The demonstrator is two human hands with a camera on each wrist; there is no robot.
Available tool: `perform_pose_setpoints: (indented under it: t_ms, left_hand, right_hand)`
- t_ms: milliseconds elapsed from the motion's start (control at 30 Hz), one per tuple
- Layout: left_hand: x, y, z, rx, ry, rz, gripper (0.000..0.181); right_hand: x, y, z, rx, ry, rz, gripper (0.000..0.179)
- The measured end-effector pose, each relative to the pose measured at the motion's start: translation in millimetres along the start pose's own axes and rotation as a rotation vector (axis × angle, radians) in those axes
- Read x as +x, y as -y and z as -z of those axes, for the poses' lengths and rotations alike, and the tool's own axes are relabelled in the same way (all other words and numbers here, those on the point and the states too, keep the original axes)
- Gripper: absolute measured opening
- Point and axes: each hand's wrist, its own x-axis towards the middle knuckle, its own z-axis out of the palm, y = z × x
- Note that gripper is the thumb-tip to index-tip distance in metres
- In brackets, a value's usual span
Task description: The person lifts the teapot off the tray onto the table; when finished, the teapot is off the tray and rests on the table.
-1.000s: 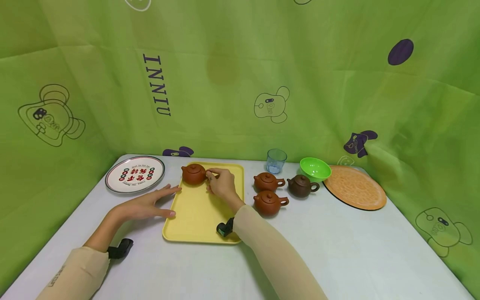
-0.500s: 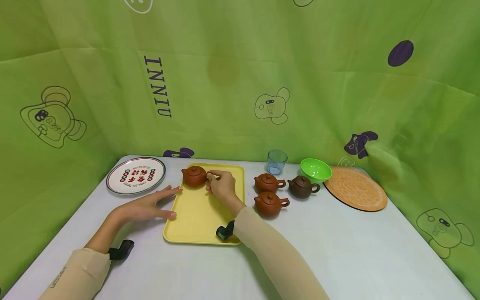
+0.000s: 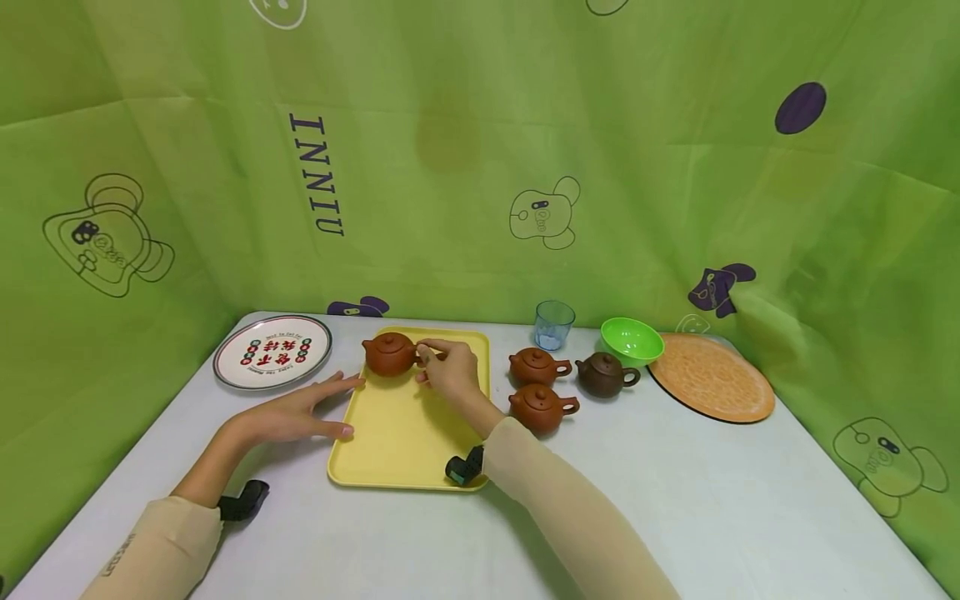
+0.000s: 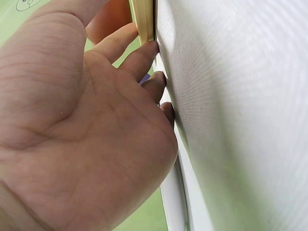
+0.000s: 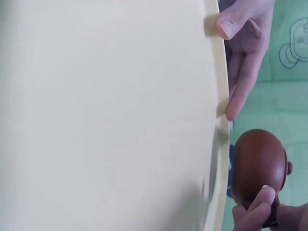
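Note:
A reddish-brown clay teapot (image 3: 390, 354) sits at the far left corner of a yellow tray (image 3: 408, 433), its spout to the left. My right hand (image 3: 452, 372) pinches the teapot's handle, which the fingers partly hide. In the right wrist view, thumb and fingers meet at the handle below the round teapot body (image 5: 260, 161). My left hand (image 3: 288, 414) lies along the tray's left edge, thumb and fingers spread. Its fingertips touch the tray rim (image 4: 143, 21) in the left wrist view, and the palm faces the tray.
Right of the tray stand two more reddish-brown teapots (image 3: 542, 408) and a dark brown teapot (image 3: 600, 375). Behind them are a blue clear cup (image 3: 553, 325) and a green bowl (image 3: 632, 340). An orange round mat (image 3: 712, 375) lies far right, an oval plate (image 3: 273, 352) far left.
My right hand and forearm have shifted slightly to the right, still at the teapot's handle. The teapot has hardly moved on the tray, and the left hand keeps its place.

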Motion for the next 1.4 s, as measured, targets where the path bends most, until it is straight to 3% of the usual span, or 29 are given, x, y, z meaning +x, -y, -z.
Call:
perform_pose_setpoints:
  t_ms: [567, 767, 1400]
  left_hand:
    - [1.2, 0.0, -1.6, 0.005, -0.006, -0.006, 0.089]
    - [1.0, 0.0, -2.0, 0.007, -0.008, 0.005, 0.089]
    - [-0.5, 1.5, -0.5, -0.003, -0.003, 0.012, 0.090]
  right_hand:
    - [-14.0, 9.7, 52.4, -0.005, 0.086, 0.098, 0.035]
    - [-21.0, 11.5, 78.9, 0.023, 0.054, 0.112, 0.032]
    - [-54.9, 2.7, 164.6, -0.004, 0.003, 0.028, 0.039]
